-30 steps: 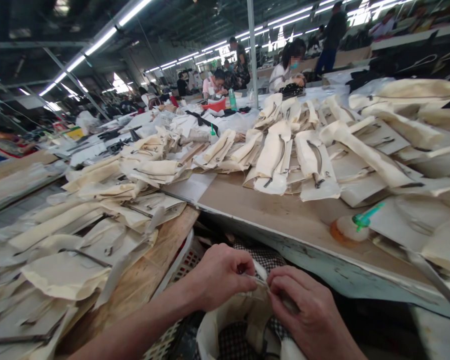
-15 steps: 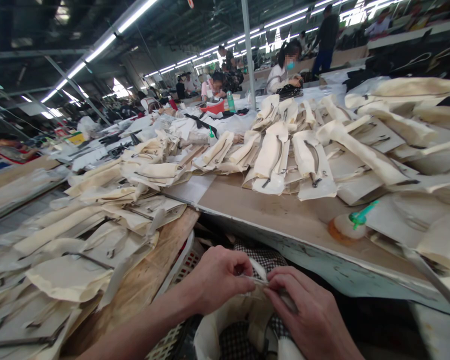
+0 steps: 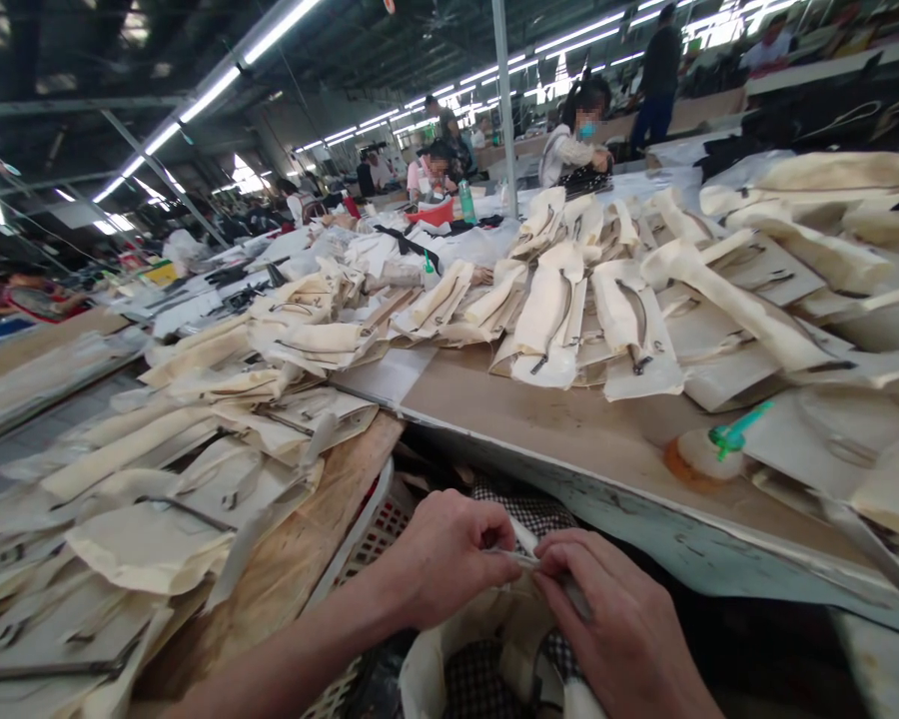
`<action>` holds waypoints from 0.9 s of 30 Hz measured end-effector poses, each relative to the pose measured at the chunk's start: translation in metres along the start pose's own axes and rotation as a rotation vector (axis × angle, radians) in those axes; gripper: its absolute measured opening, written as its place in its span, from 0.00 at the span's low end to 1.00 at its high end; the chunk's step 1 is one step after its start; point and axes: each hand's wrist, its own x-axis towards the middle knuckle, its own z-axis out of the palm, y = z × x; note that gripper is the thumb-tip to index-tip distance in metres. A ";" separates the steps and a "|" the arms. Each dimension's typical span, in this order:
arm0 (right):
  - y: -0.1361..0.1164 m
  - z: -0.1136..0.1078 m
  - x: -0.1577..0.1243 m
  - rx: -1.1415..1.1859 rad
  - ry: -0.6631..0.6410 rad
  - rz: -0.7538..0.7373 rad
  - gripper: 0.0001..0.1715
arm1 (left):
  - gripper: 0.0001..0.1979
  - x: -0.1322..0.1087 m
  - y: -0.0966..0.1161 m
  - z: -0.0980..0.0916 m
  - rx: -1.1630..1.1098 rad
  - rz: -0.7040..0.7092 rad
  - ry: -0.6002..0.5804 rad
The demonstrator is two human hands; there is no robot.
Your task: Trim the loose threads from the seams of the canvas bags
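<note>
Hardly anything moved: your left hand [image 3: 449,559] and right hand [image 3: 614,629] stay pinched on the cream fabric piece [image 3: 509,624] between them, apparently unfinished, while stacks of like pieces [image 3: 554,310] lie on the table [image 3: 539,429] beyond your knuckles.

A cream fabric piece [image 3: 494,624] hangs rumpled below and between the left hand [image 3: 449,554] and the right hand [image 3: 614,624], both pinching its thin upper edge where their fingertips meet. It curves into a loose, open, pouch-like fold under the hands. Black-and-white checked cloth [image 3: 528,511] shows just beyond the knuckles and again inside the fold, under the wrists; whether it is one piece cannot be told.
</note>
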 end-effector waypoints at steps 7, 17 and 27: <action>-0.002 -0.001 0.006 0.237 -0.041 0.077 0.09 | 0.03 0.001 -0.007 -0.003 -0.094 0.008 -0.024; -0.002 -0.003 0.005 0.392 -0.048 0.033 0.10 | 0.04 -0.001 -0.014 -0.005 -0.175 -0.017 -0.046; -0.001 0.008 -0.002 0.411 -0.090 0.254 0.08 | 0.05 -0.005 -0.015 -0.008 -0.186 0.090 -0.096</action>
